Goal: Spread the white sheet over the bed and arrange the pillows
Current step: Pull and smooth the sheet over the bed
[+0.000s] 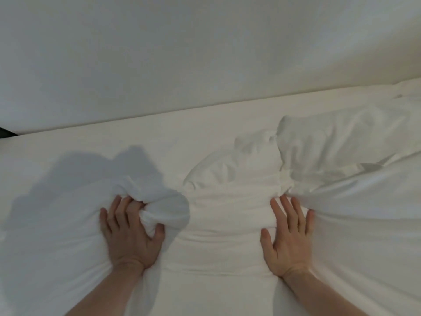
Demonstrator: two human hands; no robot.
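Observation:
A white sheet (pixel 223 236) lies rumpled across the bed, with folds running between my two hands. My left hand (pixel 129 233) is shut on a bunched wad of the sheet at the lower left of centre. Flat on the sheet at the lower right lies my right hand (pixel 288 238), fingers spread and holding nothing. A white pillow (pixel 237 165) sits just beyond the hands, and a second white pillow (pixel 337 142) lies to its right, partly over it.
A plain white wall (pixel 205 53) rises directly behind the bed's far edge (pixel 159 112). A small dark object (pixel 5 132) shows at the far left edge where the wall meets the bed.

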